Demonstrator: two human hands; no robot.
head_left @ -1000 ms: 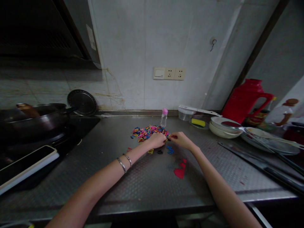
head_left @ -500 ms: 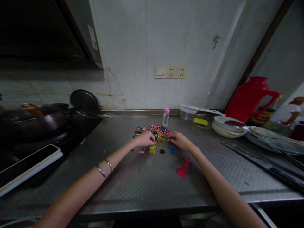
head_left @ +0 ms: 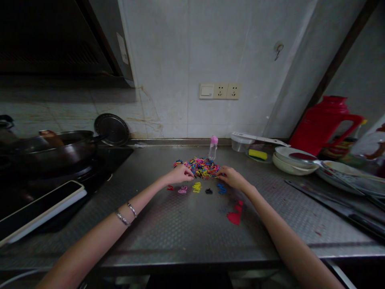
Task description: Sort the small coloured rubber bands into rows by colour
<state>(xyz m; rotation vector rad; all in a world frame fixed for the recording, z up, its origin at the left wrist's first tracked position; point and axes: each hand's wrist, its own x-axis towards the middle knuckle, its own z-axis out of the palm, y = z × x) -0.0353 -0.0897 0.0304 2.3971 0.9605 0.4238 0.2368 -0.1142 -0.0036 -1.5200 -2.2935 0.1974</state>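
A heap of small multicoloured rubber bands (head_left: 203, 166) lies on the steel counter. My left hand (head_left: 180, 174) is at the heap's front left edge, fingertips pinched together; whatever they hold is too small to tell. At the right edge, my right hand (head_left: 231, 177) has its fingers bent and closed against the bands, with their contents hidden. Before the heap runs a row of small piles sorted by colour: red bands (head_left: 170, 187), pink bands (head_left: 182, 190), yellow bands (head_left: 197, 187), black bands (head_left: 209, 191) and blue bands (head_left: 221, 188).
A pink-capped clear bottle (head_left: 213, 148) stands behind the heap. Red heart shapes (head_left: 235, 214) are near my right forearm. To the right are stacked bowls (head_left: 293, 164), a yellow sponge (head_left: 258, 154) and a red thermos (head_left: 321, 124). A pan (head_left: 60, 152) and phone-like device (head_left: 42, 210) are left.
My left hand has moved from above the yellow bands back and left to the heap's edge, uncovering the red bands. My right hand stays at the heap's right side. The view has shifted slightly.
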